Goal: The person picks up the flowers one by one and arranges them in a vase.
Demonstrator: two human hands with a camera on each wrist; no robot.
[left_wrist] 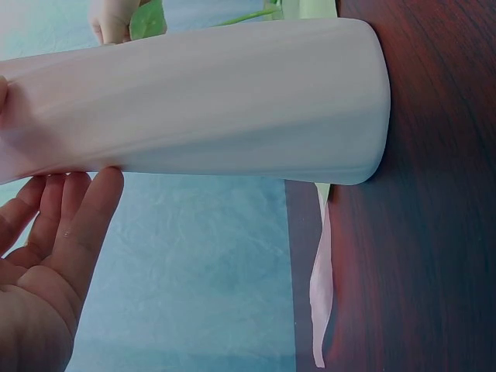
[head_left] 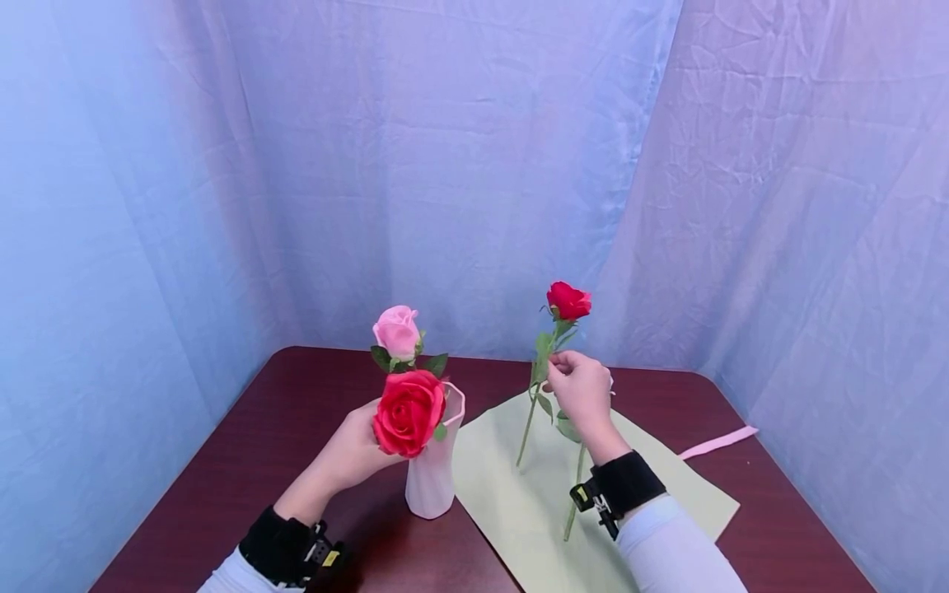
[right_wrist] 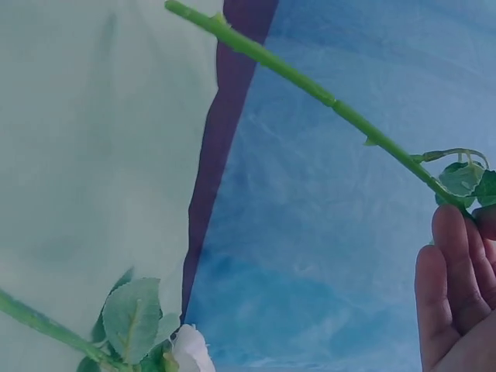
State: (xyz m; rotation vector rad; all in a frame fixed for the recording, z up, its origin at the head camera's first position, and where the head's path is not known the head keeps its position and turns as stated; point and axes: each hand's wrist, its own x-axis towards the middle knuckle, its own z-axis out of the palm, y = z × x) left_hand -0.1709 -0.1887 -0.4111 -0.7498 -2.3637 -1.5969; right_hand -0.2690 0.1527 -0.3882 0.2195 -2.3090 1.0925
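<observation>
A white vase (head_left: 432, 482) stands on the table, holding a pink rose (head_left: 397, 332) and a large red rose (head_left: 409, 413). My left hand (head_left: 361, 449) grips the vase near its upper part, partly hidden behind the red bloom. In the left wrist view, fingertips (left_wrist: 108, 180) press one side of the vase wall (left_wrist: 232, 101) and the thumb shows at its other side. My right hand (head_left: 586, 394) pinches another red rose (head_left: 569, 301) by its leafy stem, held upright over the pale green paper. The bare lower stem (right_wrist: 333, 105) sticks out below those fingers.
Under my right arm, a white rose (right_wrist: 192, 350) lies on the pale green wrapping paper (head_left: 493, 486), its stem (head_left: 574, 494) toward me. A pink ribbon (head_left: 719, 442) extends from the paper's right side. Bluish curtains (head_left: 460, 181) surround the dark wooden table (head_left: 296, 412).
</observation>
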